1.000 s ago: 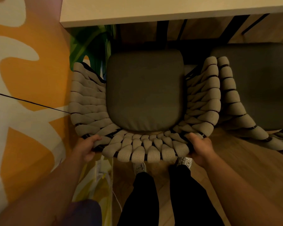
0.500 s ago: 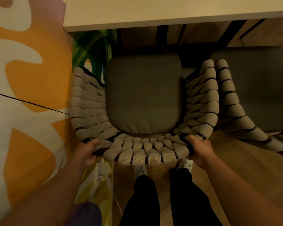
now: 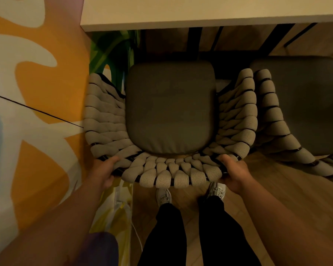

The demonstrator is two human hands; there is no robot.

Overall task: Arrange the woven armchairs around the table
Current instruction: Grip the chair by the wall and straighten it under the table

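Note:
A woven armchair point(image 3: 167, 175) with beige straps and a dark grey seat cushion point(image 3: 170, 106) stands right below me, facing the pale table point(image 3: 200, 14). My left hand point(image 3: 102, 173) grips the back rim at its left corner. My right hand point(image 3: 235, 174) grips the same rim at the right corner. The cushion's front edge lies just short of the table's edge. A second woven armchair point(image 3: 271, 116) stands close against the first one's right arm, its cushion partly under the table.
A wall painted orange, white and green point(image 3: 37, 93) runs close along the chair's left side. Black table legs point(image 3: 193, 41) show under the top. A white cable and socket point(image 3: 121, 204) lie at the wall's foot. Wooden floor point(image 3: 286, 198) stretches to the right.
The view has shifted slightly downward, so the chair and table sit lower in frame. Both hands keep the same grip on the back rim.

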